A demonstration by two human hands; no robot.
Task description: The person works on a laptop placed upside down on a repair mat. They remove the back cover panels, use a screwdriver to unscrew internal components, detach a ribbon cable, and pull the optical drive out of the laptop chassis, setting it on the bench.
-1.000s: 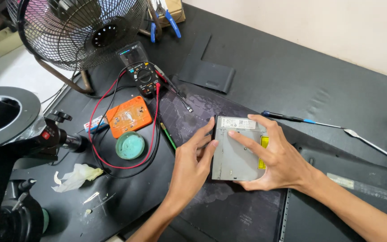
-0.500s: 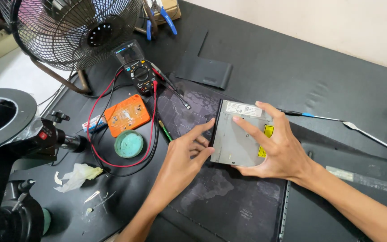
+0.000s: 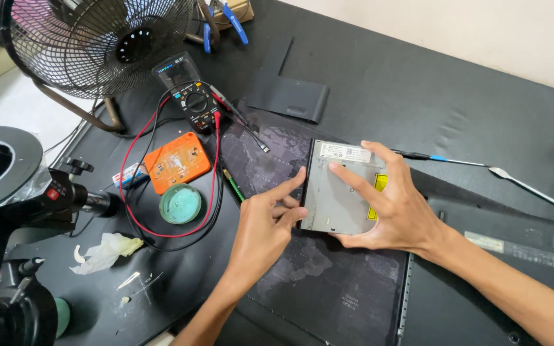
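Note:
A flat grey metal optical drive (image 3: 335, 192) with a white label and a yellow sticker lies on the dark work mat (image 3: 328, 288). My right hand (image 3: 389, 205) rests flat on top of it, fingers spread, thumb under its near edge. My left hand (image 3: 267, 224) is at the drive's left edge, its index finger pointing at that edge and touching it, the other fingers curled.
A black multimeter (image 3: 190, 96) with red and black leads, an orange case (image 3: 176, 162), a round green tin (image 3: 180, 203), a fan (image 3: 97, 38), blue pliers (image 3: 226, 16), a black plastic cover (image 3: 286, 96), a metal spudger (image 3: 488, 170), and a laptop base (image 3: 514, 256) at right.
The drive and both hands appear further right and lower in view as the camera shifts. My left hand has drawn back a little, only the index fingertip staying at the drive's left edge.

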